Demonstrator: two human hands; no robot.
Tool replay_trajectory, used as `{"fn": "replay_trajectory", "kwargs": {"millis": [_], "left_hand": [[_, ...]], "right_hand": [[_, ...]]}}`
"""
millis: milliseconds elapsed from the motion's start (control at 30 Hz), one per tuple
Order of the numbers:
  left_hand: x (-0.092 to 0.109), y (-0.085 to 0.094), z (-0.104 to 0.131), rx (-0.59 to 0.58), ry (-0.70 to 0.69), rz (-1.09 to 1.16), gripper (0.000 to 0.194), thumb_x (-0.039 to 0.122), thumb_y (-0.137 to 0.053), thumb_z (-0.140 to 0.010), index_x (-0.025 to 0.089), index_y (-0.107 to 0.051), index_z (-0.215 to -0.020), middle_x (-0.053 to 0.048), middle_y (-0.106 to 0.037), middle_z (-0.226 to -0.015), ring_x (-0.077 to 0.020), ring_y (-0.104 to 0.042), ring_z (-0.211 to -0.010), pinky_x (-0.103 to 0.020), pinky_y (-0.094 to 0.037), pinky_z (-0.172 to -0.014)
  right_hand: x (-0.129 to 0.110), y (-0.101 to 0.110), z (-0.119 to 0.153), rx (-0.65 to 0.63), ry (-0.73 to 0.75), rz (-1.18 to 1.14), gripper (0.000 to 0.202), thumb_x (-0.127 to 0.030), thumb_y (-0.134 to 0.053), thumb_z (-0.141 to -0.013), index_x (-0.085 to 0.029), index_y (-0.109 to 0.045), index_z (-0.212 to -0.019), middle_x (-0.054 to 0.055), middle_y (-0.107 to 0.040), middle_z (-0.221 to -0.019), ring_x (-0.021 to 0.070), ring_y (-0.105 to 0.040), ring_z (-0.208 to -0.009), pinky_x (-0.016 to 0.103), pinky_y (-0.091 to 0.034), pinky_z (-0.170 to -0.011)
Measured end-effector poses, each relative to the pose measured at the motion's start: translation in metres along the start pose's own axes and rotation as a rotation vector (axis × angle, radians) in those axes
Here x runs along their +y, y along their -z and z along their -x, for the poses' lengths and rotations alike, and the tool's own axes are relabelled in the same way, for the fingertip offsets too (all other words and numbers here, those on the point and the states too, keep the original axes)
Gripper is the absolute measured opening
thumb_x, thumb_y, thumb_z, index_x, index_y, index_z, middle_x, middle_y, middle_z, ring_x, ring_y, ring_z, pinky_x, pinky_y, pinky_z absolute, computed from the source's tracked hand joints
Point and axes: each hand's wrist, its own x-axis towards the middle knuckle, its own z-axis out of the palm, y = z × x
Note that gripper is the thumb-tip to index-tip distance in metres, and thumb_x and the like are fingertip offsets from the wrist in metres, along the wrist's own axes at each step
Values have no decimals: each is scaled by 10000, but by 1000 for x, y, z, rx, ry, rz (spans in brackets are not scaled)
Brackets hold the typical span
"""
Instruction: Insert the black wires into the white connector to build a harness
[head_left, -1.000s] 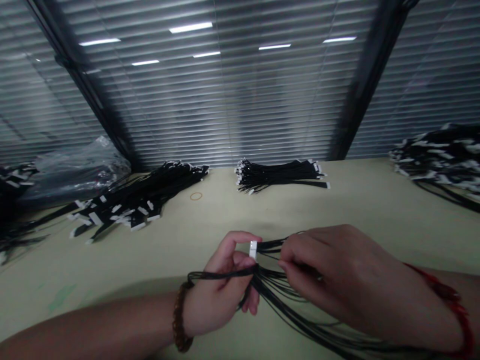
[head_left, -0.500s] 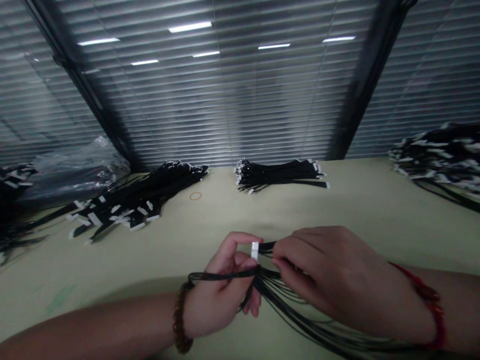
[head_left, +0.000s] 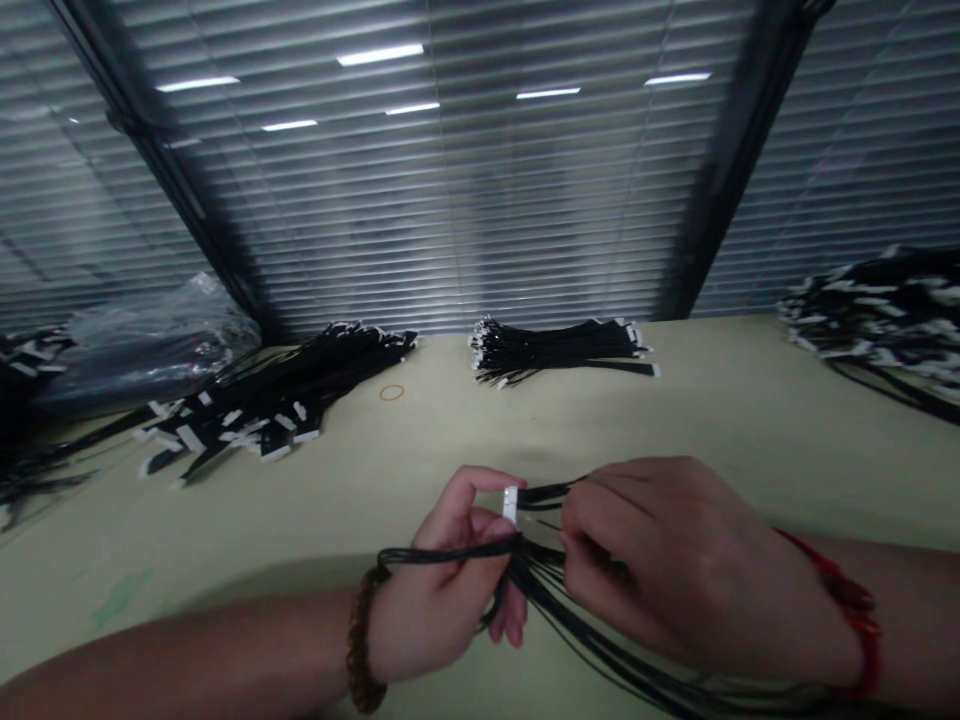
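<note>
Between the thumb and forefinger of my left hand [head_left: 442, 580] is a small white connector [head_left: 510, 505], held upright. Several black wires [head_left: 544, 492] run out of its upper part toward the right. A larger bundle of black wires [head_left: 600, 635] passes under my left thumb and trails to the lower right, with a loop sticking out left over the wrist. My right hand [head_left: 667, 560] is closed just right of the connector. Its fingertips pinch a thin wire [head_left: 541, 523] whose bare end points at the connector's lower part, a little apart from it.
On the pale tabletop [head_left: 420, 440] lie piles of black wire harnesses with white connectors: one at left [head_left: 285, 390], one at the back middle [head_left: 559, 350], one at far right [head_left: 885, 310]. A clear plastic bag [head_left: 157, 340] and a rubber band [head_left: 391, 393] lie left. Blinds [head_left: 480, 200] stand behind.
My right hand has drawn slightly to the right, away from the connector, and a single thin wire now shows at its fingertips. My left hand has barely moved.
</note>
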Motion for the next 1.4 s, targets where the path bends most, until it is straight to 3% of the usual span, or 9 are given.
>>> {"fn": "replay_trajectory", "kwargs": {"millis": [533, 1100, 1300, 1400], "left_hand": [[-3, 1, 0, -1, -3, 42, 317, 428, -482, -882, 201, -339, -1051, 69, -530, -505, -49, -497, -353, -92, -382, -359], [-7, 1, 0, -57, 41, 15, 268, 423, -478, -885, 208, -380, -1012, 75, -506, -536, -27, -481, -351, -75, -376, -357], [-3, -1, -4, 4, 58, 18, 336, 454, -500, -864, 191, -367, -1023, 71, -512, -466, -44, -472, -343, -92, -382, -355], [1, -3, -4, 30, 66, 14, 357, 463, -507, -856, 188, -364, -1033, 71, -510, -481, -49, -479, -347, -96, -378, -351]], "right_hand": [[-5, -8, 1, 54, 50, 35, 195, -136, -454, -840, -166, -484, -650, -29, -469, -584, 122, -384, -536, 299, -226, -554], [-2, -8, -1, -59, 58, 0, 179, -137, -413, -891, -173, -449, -719, -33, -490, -616, 121, -410, -538, 291, -252, -552], [0, 0, -4, 22, 94, 64, 128, -201, -481, -865, -168, -509, -745, -3, -512, -684, 147, -428, -628, 300, -286, -595], [-7, 7, -2, -30, 38, -36, 94, -181, -521, -823, -174, -545, -732, -7, -554, -718, 136, -452, -639, 290, -306, -595]]}}
